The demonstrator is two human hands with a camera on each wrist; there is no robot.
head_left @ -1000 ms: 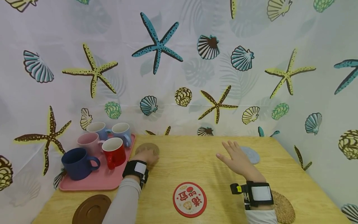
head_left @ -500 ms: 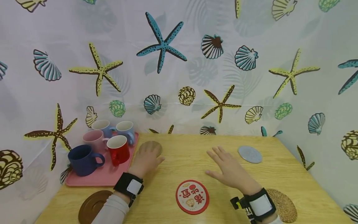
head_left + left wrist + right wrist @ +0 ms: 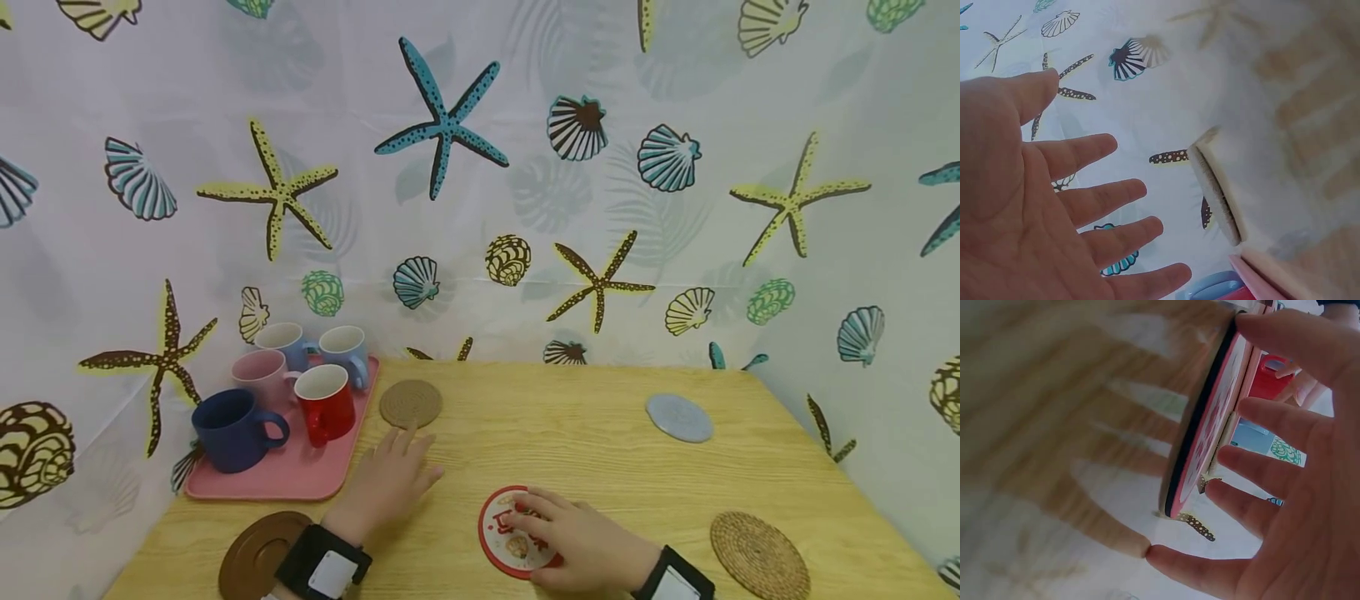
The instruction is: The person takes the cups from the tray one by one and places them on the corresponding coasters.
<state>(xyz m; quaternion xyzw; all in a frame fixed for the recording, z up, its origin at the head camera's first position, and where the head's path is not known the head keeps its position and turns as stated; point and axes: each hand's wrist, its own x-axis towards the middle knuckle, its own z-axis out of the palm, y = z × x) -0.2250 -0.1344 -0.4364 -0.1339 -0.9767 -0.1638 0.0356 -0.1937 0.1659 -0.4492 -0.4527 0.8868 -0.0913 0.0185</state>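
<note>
Red-rimmed printed coaster (image 3: 516, 547) flat on the table (image 3: 570, 433), right hand (image 3: 588, 542) spread over it.
The right hand's fingers are extended rather than clenched, probably splayed to span the coaster; the left hand (image 3: 386, 483), loose and empty, hovers beside the tan coaster (image 3: 410, 404). Five mugs (image 3: 333, 412) share the pink tray (image 3: 322, 475), presumably to keep them grouped. From above, the fingers cover part of the printed coaster; the right wrist view adds its dark edge, with the thumb at the rim and the little fingertip near the table.
</note>
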